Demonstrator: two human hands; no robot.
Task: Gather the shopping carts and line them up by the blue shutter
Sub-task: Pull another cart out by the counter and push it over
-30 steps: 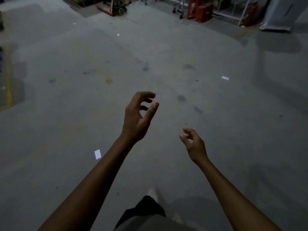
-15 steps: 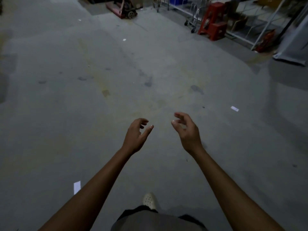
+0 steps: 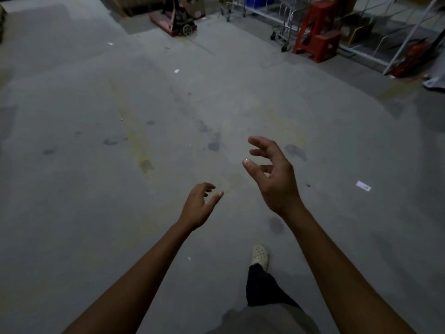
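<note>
- Shopping cart (image 3: 285,25): one wire-framed cart on castors stands at the far edge of the concrete floor (image 3: 120,97), just beside a red step stool (image 3: 317,37) and in front of a white rack (image 3: 356,49). Only its lower frame and wheels show; the basket and handle are cut off by the top of the view.
- A second wheeled wire frame (image 3: 227,8) stands further along the rack; whether it is also a cart cannot be told.
- The blue shutter is not in view.
- The left hand (image 3: 197,208) and the right hand (image 3: 274,182) are both raised in front of the person, well apart from the cart and holding nothing. The fingers (image 3: 260,142) of each are loosely curled and spread, thumbs standing off.
- A pale shoe (image 3: 259,255) is set forward, so the step in hand is probably the walk over to fetch a cart.
- Handling, as a judgement: the cart is rigid steel, fairly heavy, but free-rolling, so it should be pushed rather than lifted. Swivel castors may wander or catch on the rough concrete.
- The best hold is likely the rear handlebar, both hands wrapped round it and spaced apart for steering. The wire basket sides could pinch fingers when carts nest.
- The stool stands close enough to snag the frame, so the cart probably needs drawing clear of it before turning.
</note>
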